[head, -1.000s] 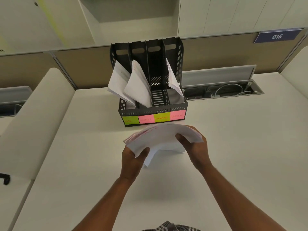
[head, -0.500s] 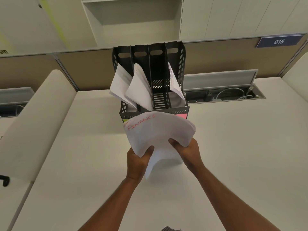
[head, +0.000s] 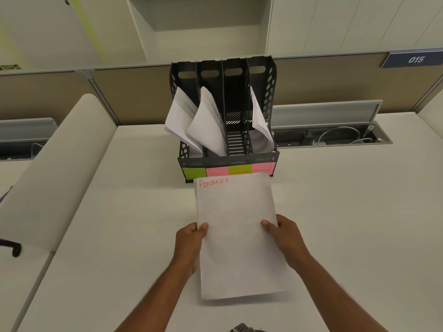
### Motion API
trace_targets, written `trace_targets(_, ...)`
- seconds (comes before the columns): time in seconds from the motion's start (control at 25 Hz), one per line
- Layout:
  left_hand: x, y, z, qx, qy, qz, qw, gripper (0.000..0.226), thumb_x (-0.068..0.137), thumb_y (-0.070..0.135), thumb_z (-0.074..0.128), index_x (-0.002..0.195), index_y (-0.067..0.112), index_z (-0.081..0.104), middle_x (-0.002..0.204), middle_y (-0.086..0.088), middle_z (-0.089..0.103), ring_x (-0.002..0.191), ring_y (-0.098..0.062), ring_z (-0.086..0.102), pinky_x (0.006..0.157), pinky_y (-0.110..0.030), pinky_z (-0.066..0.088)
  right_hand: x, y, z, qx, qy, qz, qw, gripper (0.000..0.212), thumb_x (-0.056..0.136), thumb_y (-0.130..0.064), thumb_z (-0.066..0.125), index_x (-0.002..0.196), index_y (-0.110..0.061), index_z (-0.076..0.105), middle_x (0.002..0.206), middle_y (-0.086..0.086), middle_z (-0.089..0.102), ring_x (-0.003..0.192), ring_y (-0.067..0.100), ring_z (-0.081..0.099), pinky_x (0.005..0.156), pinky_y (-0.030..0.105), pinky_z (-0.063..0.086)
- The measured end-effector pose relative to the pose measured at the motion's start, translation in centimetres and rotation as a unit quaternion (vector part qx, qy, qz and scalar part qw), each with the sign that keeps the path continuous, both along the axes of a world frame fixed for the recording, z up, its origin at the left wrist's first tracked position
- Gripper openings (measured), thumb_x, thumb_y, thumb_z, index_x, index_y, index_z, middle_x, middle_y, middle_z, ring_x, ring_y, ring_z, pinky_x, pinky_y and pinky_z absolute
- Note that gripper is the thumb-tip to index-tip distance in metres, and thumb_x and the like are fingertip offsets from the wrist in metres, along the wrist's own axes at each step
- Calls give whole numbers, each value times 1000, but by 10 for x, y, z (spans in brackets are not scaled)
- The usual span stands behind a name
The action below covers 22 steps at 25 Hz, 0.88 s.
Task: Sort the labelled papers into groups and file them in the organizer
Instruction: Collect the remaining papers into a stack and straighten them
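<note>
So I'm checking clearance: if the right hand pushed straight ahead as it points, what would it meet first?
Probably the organizer's labelled front lip, just past the FINANCE papers the right hand holds; depth is unclear.

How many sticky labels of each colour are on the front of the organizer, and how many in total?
Green labels: 2, the first and the third from the left on the organizer.
Pink labels: 2, the second and the fourth.
Total: 4

"FINANCE" in red on held paper (head: 236, 233); "015" on blue wall plate (head: 412, 59); sticky-note labels (head: 229, 170) illegible.
</note>
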<state>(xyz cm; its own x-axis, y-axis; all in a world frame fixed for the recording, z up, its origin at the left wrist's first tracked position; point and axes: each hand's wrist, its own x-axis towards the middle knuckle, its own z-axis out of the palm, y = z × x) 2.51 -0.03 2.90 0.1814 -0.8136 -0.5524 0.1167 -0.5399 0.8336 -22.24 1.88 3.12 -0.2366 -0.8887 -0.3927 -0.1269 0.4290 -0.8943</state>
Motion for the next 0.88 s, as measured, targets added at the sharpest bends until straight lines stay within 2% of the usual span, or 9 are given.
trace_targets(0.08, -2, 7, -5, 5, -21, 10, 1000, 18, 86, 17, 76, 71, 7, 72, 82, -15, 75, 72, -25, 69, 72, -40, 61, 1, 9, -8, 7, -18, -27, 999, 19, 93, -29, 66, 107, -17, 70, 100, 0, 75, 86, 18, 72, 65, 27, 54)
trace_targets(0.16, -4, 12, -8, -2, -31, 18, 999, 32, 81, 24, 80, 59, 11, 62, 70, -9, 67, 66, -21, 63, 65, -30, 53, 1, 15, -13, 4, -32, -58, 998, 19, 92, -28, 66, 108, -19, 70, 99, -2, 76, 87, 20, 72, 67, 29, 56)
trace_targets(0.28, -4, 15, -9, 8, -1, 22, 1000, 33, 90, 33, 71, 71, 6, 70, 79, -7, 72, 76, -22, 63, 72, -31, 50, -2, 19, -18, 2, -34, -101, 994, 9, 92, -25, 66, 95, -21, 74, 87, -5, 77, 84, 22, 73, 66, 30, 56)
trace_targets(0.4, -1, 14, -8, -6, 3, -3, 1000, 25, 93, 27, 68, 77, 10, 77, 87, -11, 78, 82, -30, 67, 78, -40, 54, -6, 21, -21, 8, -53, -137, 989, 10, 92, -24, 68, 87, -21, 77, 83, -6, 78, 80, 20, 74, 68, 31, 58)
trace_targets(0.52, 1, 12, -7, -30, -23, -8, 999, 22, 86, 26, 75, 72, 9, 76, 76, -12, 74, 64, -30, 56, 59, -33, 49, -8, 25, -24, 4, -75, -146, 986, 10, 91, -21, 69, 89, -26, 77, 86, -8, 79, 78, 14, 75, 67, 28, 57)
trace_targets(0.6, 3, 12, -8, -41, -33, -13, 999, 25, 82, 29, 79, 69, 8, 73, 69, -15, 68, 61, -26, 50, 53, -28, 44, -9, 26, -26, 3, -84, -158, 984, 11, 91, -20, 69, 96, -24, 77, 90, -6, 79, 83, 17, 75, 75, 34, 59)
trace_targets(0.64, 4, 12, -9, -40, -22, -10, 999, 26, 83, 31, 78, 71, 8, 74, 72, -18, 69, 63, -28, 53, 57, -30, 49, -9, 26, -28, 2, -86, -165, 982, 11, 91, -19, 69, 99, -22, 77, 92, -4, 79, 86, 21, 74, 79, 37, 59)
trace_targets(0.72, 4, 12, -8, -24, 25, 8, 999, 22, 90, 28, 72, 78, 11, 78, 86, -19, 75, 78, -34, 67, 75, -41, 56, -11, 27, -31, 0, -87, -177, 980, 10, 91, -17, 69, 97, -19, 77, 92, -1, 79, 89, 26, 73, 84, 41, 59)
trace_targets(0.88, 5, 9, -7, -9, 73, 39, 996, 15, 91, 16, 70, 80, 17, 81, 92, -12, 76, 94, -32, 67, 89, -41, 51, -14, 26, -35, 7, -96, -204, 974, 7, 90, -16, 71, 90, -18, 77, 88, 2, 78, 90, 31, 72, 85, 46, 59)
